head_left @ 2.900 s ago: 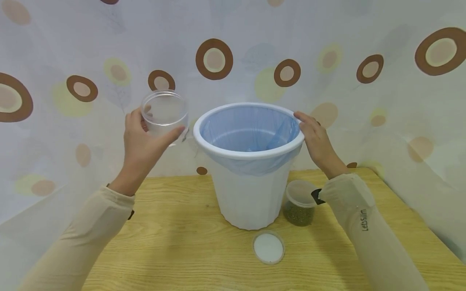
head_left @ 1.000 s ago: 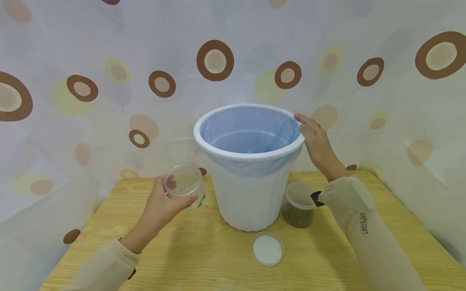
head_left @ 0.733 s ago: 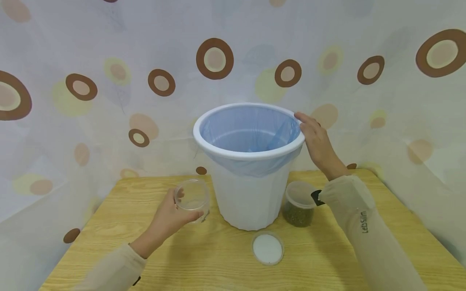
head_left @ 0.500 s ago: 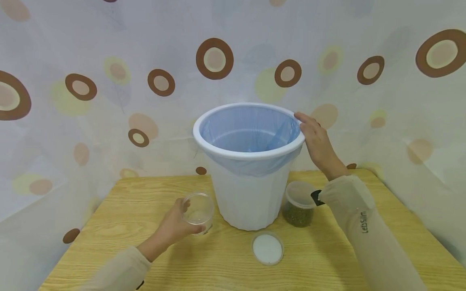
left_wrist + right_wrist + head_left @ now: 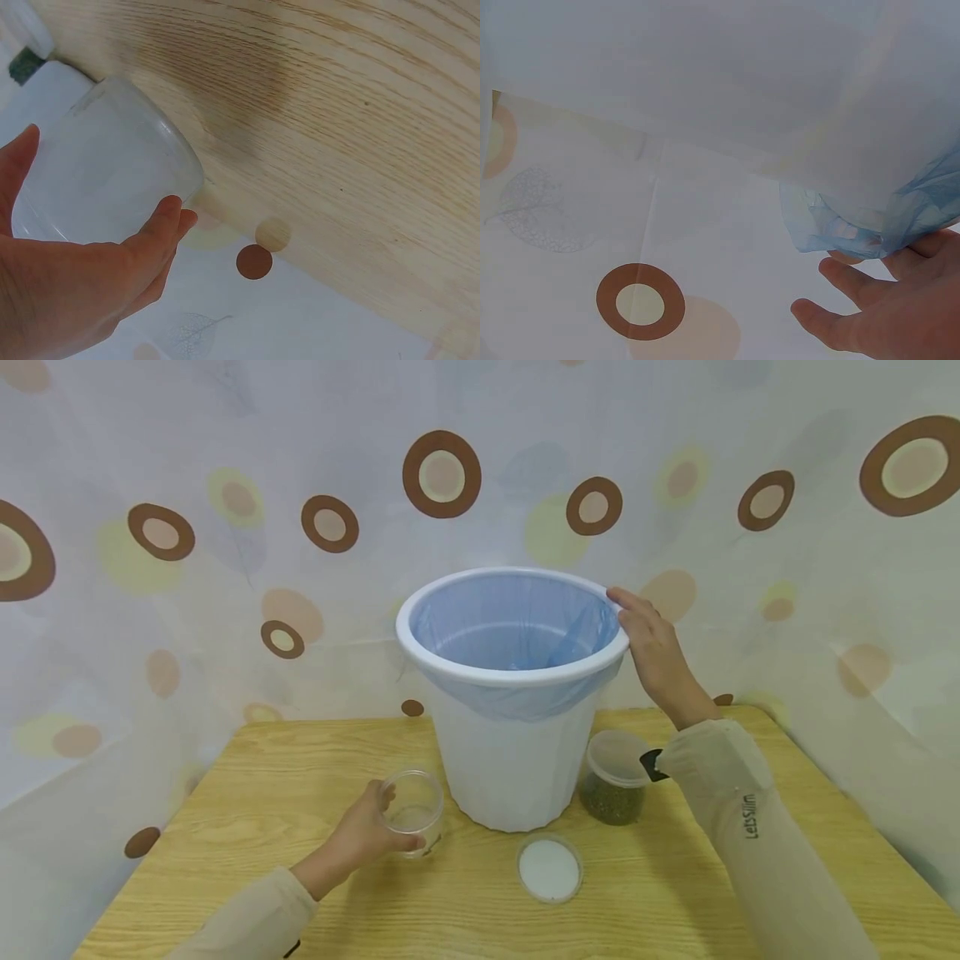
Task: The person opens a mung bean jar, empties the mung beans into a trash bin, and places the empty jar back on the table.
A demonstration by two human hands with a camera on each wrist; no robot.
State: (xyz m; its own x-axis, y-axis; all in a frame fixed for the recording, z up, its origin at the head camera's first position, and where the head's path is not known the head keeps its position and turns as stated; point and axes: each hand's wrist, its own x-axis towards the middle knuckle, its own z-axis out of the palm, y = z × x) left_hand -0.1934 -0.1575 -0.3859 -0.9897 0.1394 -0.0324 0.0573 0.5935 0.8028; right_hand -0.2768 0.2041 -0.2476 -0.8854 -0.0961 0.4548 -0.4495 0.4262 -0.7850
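My left hand [image 5: 363,833] grips a round clear plastic tub [image 5: 414,810], thumb at the near side and fingers round the far side. It is low over the wooden table, left of the bin, its open top up. In the left wrist view the tub [image 5: 109,161] fills the space between thumb and fingers. My right hand [image 5: 654,647] rests on the right rim of a white bin [image 5: 510,768], fingers extended. A blue bag [image 5: 517,618] lines the bin and folds over its rim; its edge [image 5: 847,229] hangs beside my fingers in the right wrist view.
A lidded clear tub [image 5: 613,781] holding dark green bits stands against the bin's right side. A round clear lid with a white disc [image 5: 550,869] lies in front of the bin on the wooden table [image 5: 300,777]. A patterned sheet [image 5: 517,410] hangs behind.
My left hand has brought the clear tub down from beside the bin's rim to low over the table, slightly rightward. The right hand stays on the rim.
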